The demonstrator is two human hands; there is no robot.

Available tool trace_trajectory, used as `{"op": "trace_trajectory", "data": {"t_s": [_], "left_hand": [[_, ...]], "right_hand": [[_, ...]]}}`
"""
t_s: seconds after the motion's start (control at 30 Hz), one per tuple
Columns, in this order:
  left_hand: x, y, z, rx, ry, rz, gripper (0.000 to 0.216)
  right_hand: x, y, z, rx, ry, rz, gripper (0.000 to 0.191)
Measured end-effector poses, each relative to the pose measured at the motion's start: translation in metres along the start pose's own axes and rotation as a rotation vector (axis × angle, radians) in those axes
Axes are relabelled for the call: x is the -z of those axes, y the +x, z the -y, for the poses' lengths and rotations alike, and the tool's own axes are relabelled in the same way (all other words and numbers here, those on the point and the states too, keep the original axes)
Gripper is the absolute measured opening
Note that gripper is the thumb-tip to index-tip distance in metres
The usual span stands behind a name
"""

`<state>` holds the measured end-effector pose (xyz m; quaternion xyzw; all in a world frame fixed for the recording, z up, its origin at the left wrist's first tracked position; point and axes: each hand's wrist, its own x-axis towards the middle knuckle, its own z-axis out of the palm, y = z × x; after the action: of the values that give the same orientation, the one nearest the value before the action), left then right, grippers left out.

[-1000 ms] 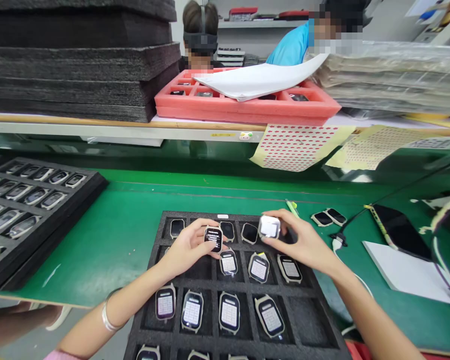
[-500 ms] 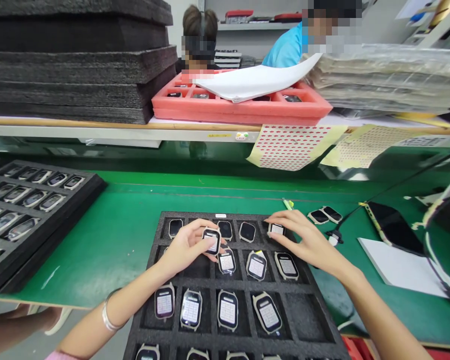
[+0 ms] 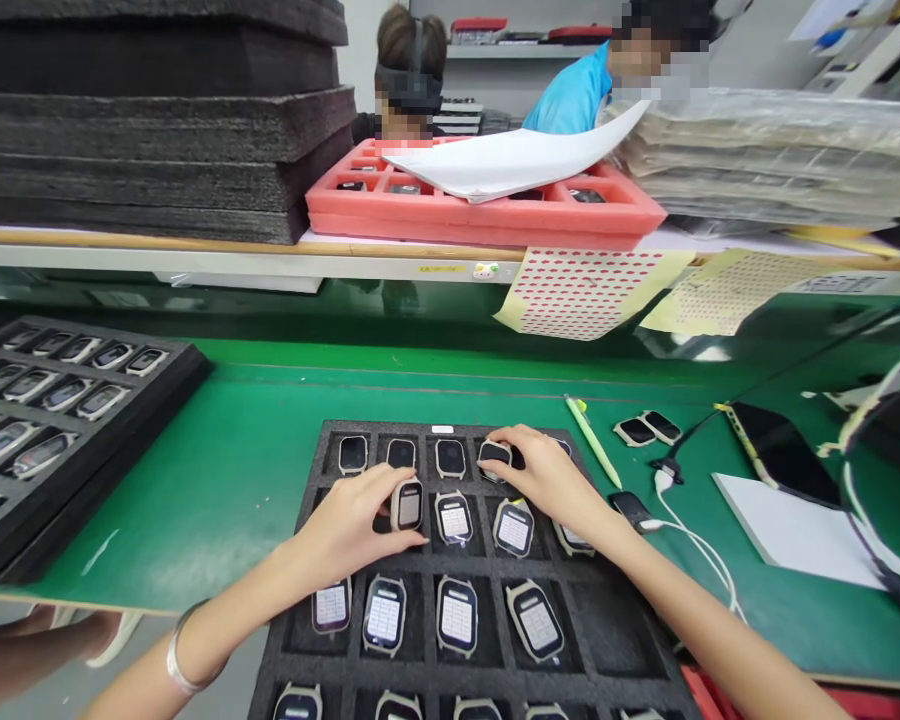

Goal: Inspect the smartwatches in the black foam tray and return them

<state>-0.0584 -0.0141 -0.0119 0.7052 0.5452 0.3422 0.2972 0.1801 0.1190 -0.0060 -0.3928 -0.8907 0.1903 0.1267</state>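
Both hands shifted in the last half second. Left hand lowered to the foam tray's second row, pinched narrow on a lit smartwatch tilted on edge in its cell. Right hand moved leftward, fingers curled around a dark smartwatch in the top row. Green pen lies off the far right corner.

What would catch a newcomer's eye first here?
The black foam tray of watches at bottom centre, where the left hand grips a lit watch over the second row and the right hand pinches a dark watch in the top row. Behind, a red tray sits on the shelf.
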Motion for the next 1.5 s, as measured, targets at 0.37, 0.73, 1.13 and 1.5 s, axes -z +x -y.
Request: {"op": "trace_trajectory", "data": {"t_s": [0.37,0.73,1.13,1.5], "left_hand": [[0.030,-0.032,-0.004,0.151,0.803,0.015,0.025],[0.015,-0.044,0.010,0.298,0.614,-0.098,0.015],[0.045,-0.007,-0.008,0.311,-0.726,-0.198,0.028],[0.015,0.034,-0.018,0.267,-0.850,-0.222,0.048]], "right_hand": [[0.030,0.003,0.028,-0.155,1.001,0.035,0.025],[0.020,0.006,0.058,-0.215,1.250,0.128,0.052],[0.017,0.009,0.062,-0.125,1.395,0.224,0.043],[0.006,0.004,0.054,-0.198,1.541,0.332,0.040]]}}
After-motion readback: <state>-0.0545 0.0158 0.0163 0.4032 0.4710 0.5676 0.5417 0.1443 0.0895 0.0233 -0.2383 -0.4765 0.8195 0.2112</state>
